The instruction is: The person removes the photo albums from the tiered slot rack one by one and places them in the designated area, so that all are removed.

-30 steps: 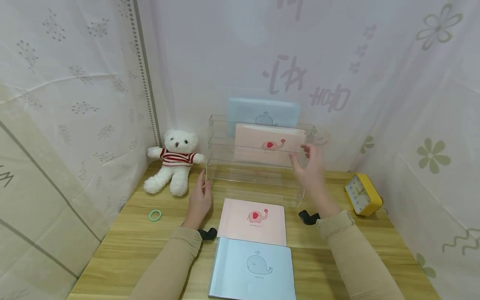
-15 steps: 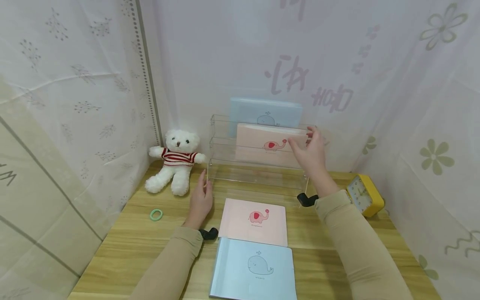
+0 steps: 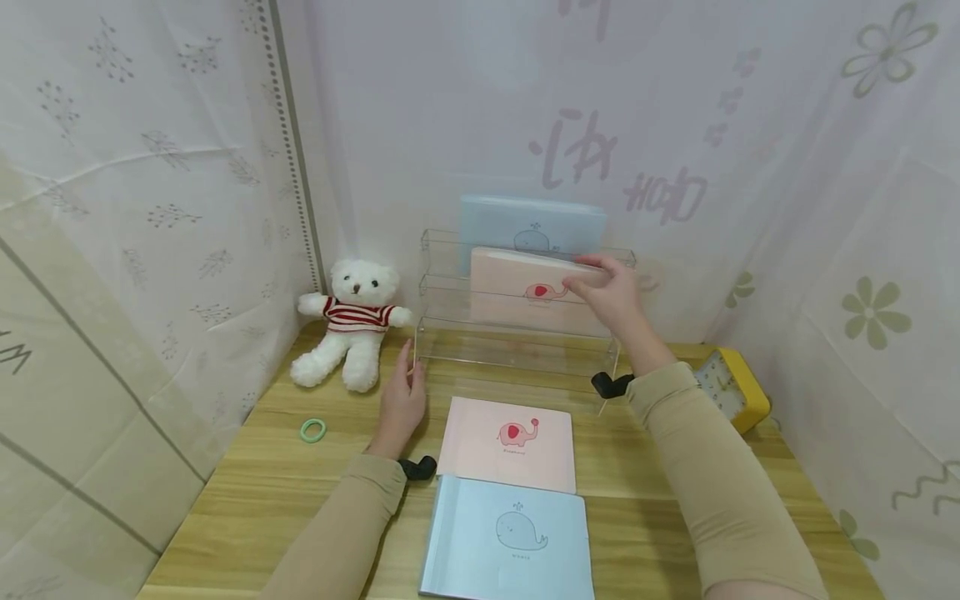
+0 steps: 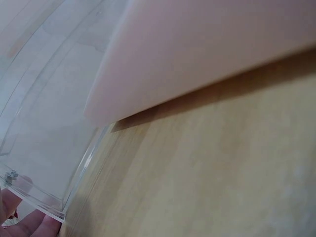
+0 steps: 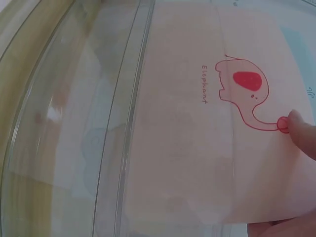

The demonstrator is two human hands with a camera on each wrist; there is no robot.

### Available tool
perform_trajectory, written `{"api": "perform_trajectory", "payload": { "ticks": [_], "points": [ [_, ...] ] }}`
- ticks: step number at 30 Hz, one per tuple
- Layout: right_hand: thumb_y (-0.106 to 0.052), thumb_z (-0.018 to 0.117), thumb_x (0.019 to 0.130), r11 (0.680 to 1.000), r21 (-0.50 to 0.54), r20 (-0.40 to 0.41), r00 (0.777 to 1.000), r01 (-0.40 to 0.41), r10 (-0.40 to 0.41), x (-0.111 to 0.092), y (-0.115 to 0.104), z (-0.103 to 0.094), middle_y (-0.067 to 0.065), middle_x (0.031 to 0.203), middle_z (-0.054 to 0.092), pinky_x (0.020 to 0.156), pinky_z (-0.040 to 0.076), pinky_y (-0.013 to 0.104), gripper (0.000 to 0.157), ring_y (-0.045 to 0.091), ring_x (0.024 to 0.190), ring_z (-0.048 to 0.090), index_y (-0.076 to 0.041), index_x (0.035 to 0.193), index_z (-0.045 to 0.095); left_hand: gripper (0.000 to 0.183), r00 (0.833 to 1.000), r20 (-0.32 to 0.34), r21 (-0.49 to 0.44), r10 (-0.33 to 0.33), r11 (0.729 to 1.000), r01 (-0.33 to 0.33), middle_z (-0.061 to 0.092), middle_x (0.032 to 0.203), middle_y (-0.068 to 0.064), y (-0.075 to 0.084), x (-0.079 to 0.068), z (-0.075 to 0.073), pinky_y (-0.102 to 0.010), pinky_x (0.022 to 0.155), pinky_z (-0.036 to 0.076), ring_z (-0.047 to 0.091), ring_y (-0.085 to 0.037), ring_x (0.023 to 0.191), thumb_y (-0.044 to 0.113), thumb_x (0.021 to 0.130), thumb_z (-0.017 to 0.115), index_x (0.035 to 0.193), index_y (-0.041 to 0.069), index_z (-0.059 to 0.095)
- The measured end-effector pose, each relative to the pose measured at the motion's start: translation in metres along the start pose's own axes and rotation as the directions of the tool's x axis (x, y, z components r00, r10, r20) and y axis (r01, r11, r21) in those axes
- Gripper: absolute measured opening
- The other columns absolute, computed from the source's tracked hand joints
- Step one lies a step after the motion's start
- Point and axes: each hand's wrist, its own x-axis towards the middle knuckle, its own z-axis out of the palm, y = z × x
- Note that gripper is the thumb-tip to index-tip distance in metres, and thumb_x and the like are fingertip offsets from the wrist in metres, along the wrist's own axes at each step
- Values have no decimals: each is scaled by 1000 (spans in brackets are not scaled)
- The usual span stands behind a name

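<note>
A clear acrylic tiered rack point(image 3: 517, 354) stands on the table. My left hand point(image 3: 401, 408) grips its left side edge; in the left wrist view some fingers point(image 4: 34, 224) show at the rack's corner. A pink book with an elephant point(image 3: 498, 287) stands in a middle tier. My right hand point(image 3: 615, 292) pinches its upper right part, thumb on the front cover point(image 5: 187, 163) and other fingers behind, partly hidden. Behind it, a blue whale book point(image 3: 487, 218) stands in the back tier.
Another pink elephant book point(image 3: 472, 442) and a blue whale book point(image 3: 465, 542) lie flat before the rack. A white teddy bear point(image 3: 360, 321) sits left, near a green ring point(image 3: 312, 430). A yellow alarm clock point(image 3: 742, 392) stands right, by the wall.
My right hand has moved from the rack's right side up and left onto the standing pink book's upper edge. The left hand stays in place.
</note>
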Motion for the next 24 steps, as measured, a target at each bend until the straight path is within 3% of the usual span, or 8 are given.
{"api": "perform_trajectory", "payload": {
  "ticks": [7, 12, 16, 20, 22, 24],
  "points": [
    [-29, 91, 94, 997, 38, -18, 998, -65, 66, 5, 2, 6, 7, 171, 53, 133, 34, 58, 49, 31, 166, 37, -18, 140, 76, 58, 999, -41, 16, 21, 1000, -20, 62, 155, -29, -1, 1, 2, -71, 109, 53, 71, -49, 131, 28, 118, 46, 174, 22, 34],
    [-28, 94, 91, 992, 77, -110, 988, -104, 113, 2, -1, 14, 5, 164, 60, 125, 41, 53, 43, 28, 160, 44, -16, 130, 80, 58, 1000, -17, -4, 11, 1000, -11, 59, 159, -29, 0, 0, 1, -69, 112, 53, 69, -49, 134, 28, 119, 46, 175, 22, 31],
    [-30, 95, 90, 989, 115, -217, 969, -94, 118, -4, -6, 17, 5, 157, 66, 116, 49, 41, 41, 24, 154, 50, -16, 126, 81, 59, 1000, 15, -8, -5, 1000, 5, 57, 161, -28, 0, -1, 0, -65, 112, 55, 68, -47, 136, 30, 120, 44, 176, 24, 27],
    [-30, 96, 88, 976, 217, -359, 929, -8, 87, -14, -14, 13, 6, 140, 73, 93, 58, 25, 37, 18, 129, 65, -15, 120, 83, 59, 1000, 17, -12, 1, 1000, -1, 58, 160, -28, 2, -1, -1, -65, 111, 56, 70, -47, 135, 29, 120, 43, 176, 23, 27],
    [-28, 97, 87, 959, 280, -434, 896, 38, 91, -22, -19, 8, 2, 129, 77, 84, 58, 18, 34, 13, 117, 70, -16, 116, 84, 58, 1000, 5, -13, -1, 1000, 1, 58, 160, -28, 3, -1, -1, -66, 111, 56, 70, -47, 134, 30, 120, 44, 176, 24, 29],
    [-25, 99, 85, 937, 341, -517, 848, 77, 118, -31, -23, 2, -4, 118, 79, 79, 58, 15, 31, 8, 108, 74, -18, 111, 86, 58, 1000, -2, -6, -4, 1000, 4, 59, 160, -28, 4, -2, -1, -67, 112, 54, 70, -47, 134, 31, 120, 45, 176, 24, 30]
  ]
}}
